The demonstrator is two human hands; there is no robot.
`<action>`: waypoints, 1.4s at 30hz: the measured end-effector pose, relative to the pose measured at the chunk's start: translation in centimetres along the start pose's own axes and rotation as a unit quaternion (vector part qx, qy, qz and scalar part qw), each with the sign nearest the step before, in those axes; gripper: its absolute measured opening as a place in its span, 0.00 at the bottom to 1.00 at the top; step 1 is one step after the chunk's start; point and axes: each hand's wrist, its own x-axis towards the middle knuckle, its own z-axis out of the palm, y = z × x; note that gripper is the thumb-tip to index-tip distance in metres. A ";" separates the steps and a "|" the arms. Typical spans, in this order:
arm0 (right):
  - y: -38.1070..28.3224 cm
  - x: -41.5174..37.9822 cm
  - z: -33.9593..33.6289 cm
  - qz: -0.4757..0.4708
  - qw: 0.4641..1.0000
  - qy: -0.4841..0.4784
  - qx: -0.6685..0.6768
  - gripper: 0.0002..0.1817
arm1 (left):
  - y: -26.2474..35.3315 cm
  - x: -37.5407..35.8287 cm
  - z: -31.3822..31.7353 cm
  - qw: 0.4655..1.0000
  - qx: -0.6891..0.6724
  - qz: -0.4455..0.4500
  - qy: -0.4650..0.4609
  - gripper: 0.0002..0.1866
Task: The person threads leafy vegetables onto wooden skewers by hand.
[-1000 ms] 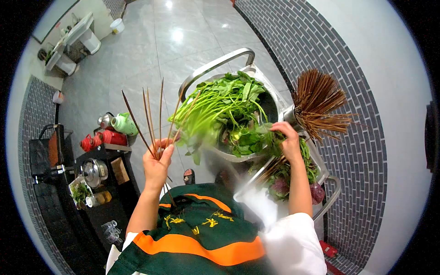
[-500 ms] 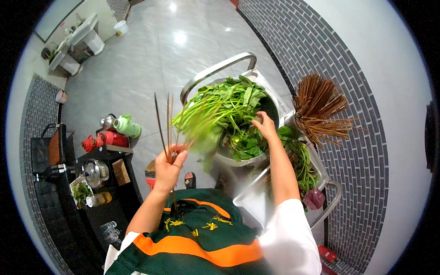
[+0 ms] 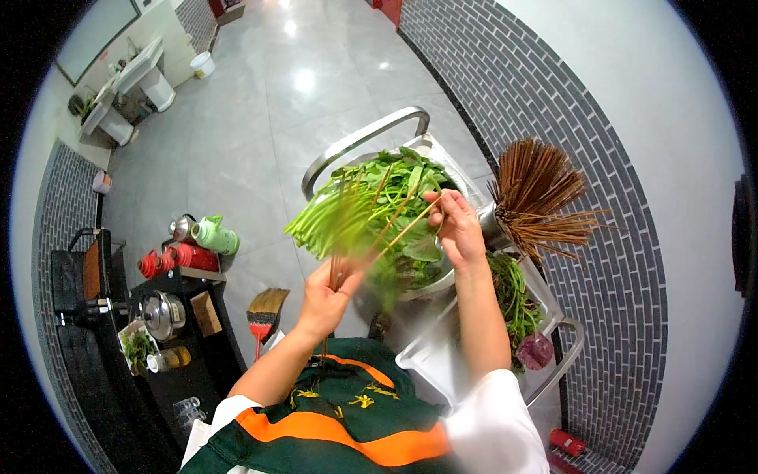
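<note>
My left hand (image 3: pixel 332 299) is closed around several thin brown skewers (image 3: pixel 339 272). One light skewer (image 3: pixel 407 231) slants up from it to the fingertips of my right hand (image 3: pixel 459 229). There the thumb and fingers pinch together, with a bit of leafy green (image 3: pixel 437 188) showing at their tips. Behind both hands, a round container holds a heap of leafy greens (image 3: pixel 395 189), stems pointing left. Blurred green hangs just above my left hand. Yellow scraps (image 3: pixel 362 401) lie on my dark green apron (image 3: pixel 316 442).
The container stands on a trolley with metal handles (image 3: pixel 363 138). At its right are a canister of brown skewers (image 3: pixel 545 201), more greens (image 3: pixel 513 296) and a white tray (image 3: pixel 430 359). A brush (image 3: pixel 264 316), thermos flasks (image 3: pixel 215 235) and a black table (image 3: pixel 189 371) are on the left.
My right hand has come out of the greens, and its fingers now meet a skewer's tip. My left hand has moved right and tilted its skewers toward it.
</note>
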 end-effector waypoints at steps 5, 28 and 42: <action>-0.1 -1.2 1.4 0.036 0.999 -0.020 0.014 0.09 | -0.2 -0.1 0.2 1.000 -0.002 0.011 0.003 0.08; -0.9 -1.9 3.0 0.050 0.998 -0.012 0.038 0.08 | 1.1 -0.8 -0.3 0.999 0.011 0.031 0.021 0.08; -0.1 -2.5 4.5 -0.020 0.995 -0.014 -0.102 0.07 | -0.5 -1.0 -0.7 0.993 0.082 0.068 0.049 0.07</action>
